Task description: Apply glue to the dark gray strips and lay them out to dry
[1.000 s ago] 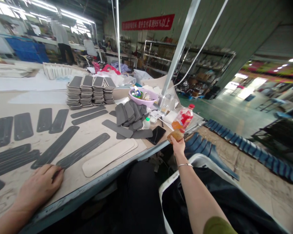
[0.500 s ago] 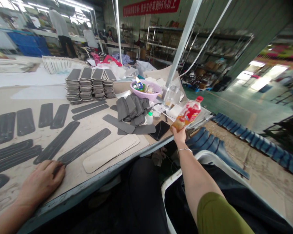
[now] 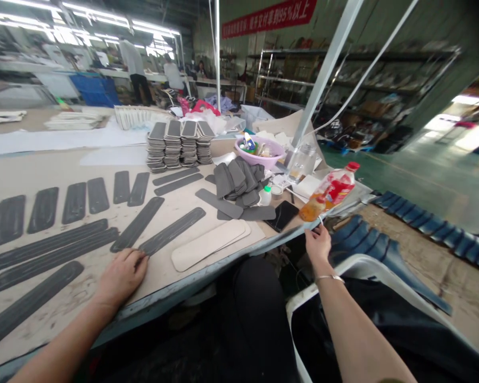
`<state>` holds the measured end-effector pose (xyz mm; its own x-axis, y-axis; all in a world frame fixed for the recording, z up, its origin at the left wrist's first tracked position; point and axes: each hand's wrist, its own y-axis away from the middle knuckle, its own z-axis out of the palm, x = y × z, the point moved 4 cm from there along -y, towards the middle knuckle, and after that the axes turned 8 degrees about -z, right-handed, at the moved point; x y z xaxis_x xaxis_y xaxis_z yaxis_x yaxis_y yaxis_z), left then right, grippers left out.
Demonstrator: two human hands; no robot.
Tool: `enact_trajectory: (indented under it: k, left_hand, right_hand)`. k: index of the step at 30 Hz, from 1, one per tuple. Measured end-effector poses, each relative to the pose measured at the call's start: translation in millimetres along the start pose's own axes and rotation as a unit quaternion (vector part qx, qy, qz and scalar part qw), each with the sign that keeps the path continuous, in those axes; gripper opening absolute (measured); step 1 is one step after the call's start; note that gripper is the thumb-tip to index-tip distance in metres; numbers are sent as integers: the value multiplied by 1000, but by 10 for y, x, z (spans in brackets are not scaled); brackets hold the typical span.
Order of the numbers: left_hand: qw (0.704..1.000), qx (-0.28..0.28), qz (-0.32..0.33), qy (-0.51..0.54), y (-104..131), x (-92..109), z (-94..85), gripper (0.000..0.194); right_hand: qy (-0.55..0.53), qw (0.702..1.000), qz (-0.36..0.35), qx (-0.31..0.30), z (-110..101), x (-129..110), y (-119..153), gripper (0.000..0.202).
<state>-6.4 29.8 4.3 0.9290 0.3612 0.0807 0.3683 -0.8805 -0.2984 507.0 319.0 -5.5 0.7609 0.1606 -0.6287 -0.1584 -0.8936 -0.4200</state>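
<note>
My left hand [image 3: 122,274] rests on the table near its front edge, fingers loosely bent and holding nothing that I can see. Its fingertips are at the near ends of two long dark grey strips; one strip [image 3: 171,231] points away to the right. At the table's right corner, my right hand [image 3: 318,242] is closed, with a small white tip showing above its fingers. What it grips is too small to name. Just beyond it lies a small container of amber liquid [image 3: 311,209], against a tilted plastic bottle with a red cap [image 3: 339,185].
Grey strips [image 3: 43,210] lie spread over the left. Behind are stacked pieces [image 3: 179,149], a grey pile [image 3: 237,178] and a purple basin [image 3: 263,158]. A phone [image 3: 283,215] and beige pieces [image 3: 209,244] lie near the edge. A white chair [image 3: 355,260] stands right.
My right hand has left the amber container and come down to the table edge, a small white tip now at its fingers. The view has turned left; my left hand stays by the strips.
</note>
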Motion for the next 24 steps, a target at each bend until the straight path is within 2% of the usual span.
enact_trajectory:
  k: [3,5,8,11,13,15,17,19,21,24]
  left_hand:
    - [1000,5,-3,23,15,1,-23,27]
    - [999,8,-10,38,24,1,-43,27]
    - [998,8,-34,51,41,-8,-67,28]
    - [998,10,-49,50,61,-6,-85,26]
    - [998,14,-51,44,72,0,-98,25]
    - [998,16,-51,41,80,1,-110,25]
    - [998,18,-52,42,89,-4,-120,26]
    - [997,23,-51,54,98,-14,-128,26]
    - [995,34,-51,73,105,-30,-127,26]
    - [992,51,-57,97,112,-59,-112,26]
  right_hand:
    - [-110,993,-20,-24,-37,-144,280,49]
    - [-178,980,-51,-73,-5,-381,467,43]
    - [-220,951,-132,-173,78,-943,711,37]
    - [-221,903,-252,-268,192,-1585,893,35]
    - [-180,871,-326,-319,308,-1934,988,43]
    - [-126,838,-386,-365,460,-2180,1075,58]
    - [-78,806,-421,-408,632,-2324,1151,73]
    - [-39,780,-442,-441,792,-2391,1205,79]
    - [-12,763,-463,-451,907,-2423,1228,73]
    - [3,746,-504,-435,978,-2465,1224,52]
